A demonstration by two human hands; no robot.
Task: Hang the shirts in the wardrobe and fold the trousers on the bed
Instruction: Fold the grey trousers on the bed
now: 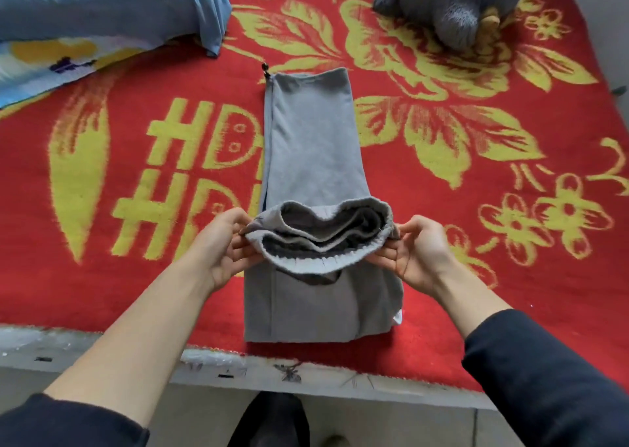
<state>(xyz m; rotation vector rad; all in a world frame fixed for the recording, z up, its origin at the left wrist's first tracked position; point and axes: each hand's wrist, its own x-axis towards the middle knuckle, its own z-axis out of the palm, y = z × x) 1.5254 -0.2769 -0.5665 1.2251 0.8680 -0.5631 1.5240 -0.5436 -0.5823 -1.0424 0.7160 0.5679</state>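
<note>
The left hand (224, 244) and right hand (419, 252) pinch grey trousers (313, 147); pillow (102, 4) and, seemingly, plush toy (452, 7) lie beyond.

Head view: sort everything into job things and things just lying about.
Job: grey trousers, left hand and right hand pinching their waistband, red bed blanket.
Lying about: blue pillow, patterned cloth under it, grey plush toy.

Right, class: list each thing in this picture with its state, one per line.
Grey fleece trousers: laid lengthways, part folded, waistband lifted.
Left hand: pinching the waistband's left end.
Right hand: pinching its right end.
Blue pillow: lying far left.
Grey plush toy: resting far right.
Red flowered blanket: spread flat.
</note>
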